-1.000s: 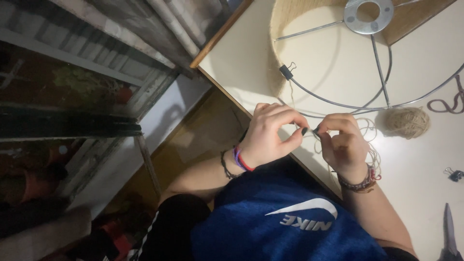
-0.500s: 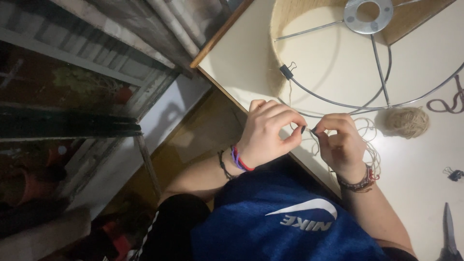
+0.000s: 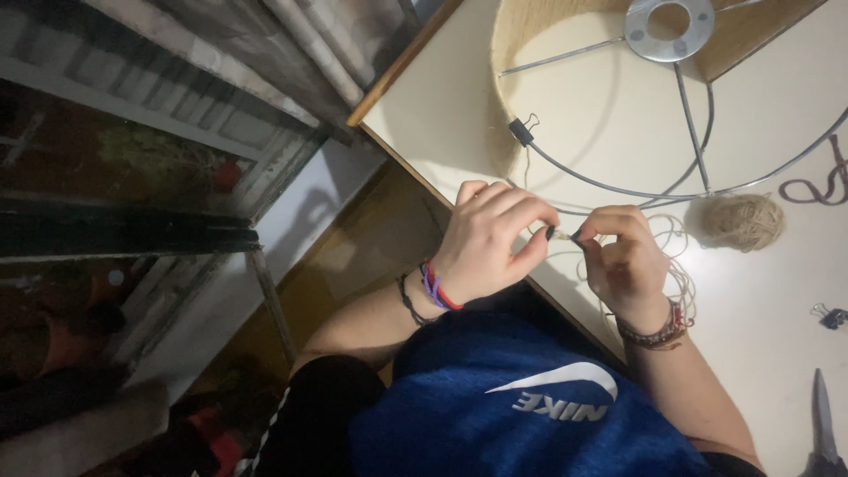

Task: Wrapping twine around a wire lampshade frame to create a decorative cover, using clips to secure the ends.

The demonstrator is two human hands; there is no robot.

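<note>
Pinching twine end [image 3: 558,234] between left hand [image 3: 486,243] and right hand [image 3: 623,261], fingertips together; lampshade frame [image 3: 698,132] at 1 o'clock only partly wrapped (most wire bare).

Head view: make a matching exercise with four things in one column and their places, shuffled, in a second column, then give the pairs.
Things:
1. twine ball
2. binder clip
3. metal ring
4. scissors

Places:
A. at the hub of the wire frame, top of view
B. on the frame's rim, above the left hand
C. bottom right corner of the table
D. on the table just beyond the right hand

Pairs: 1-D, 2-B, 3-A, 4-C
</note>
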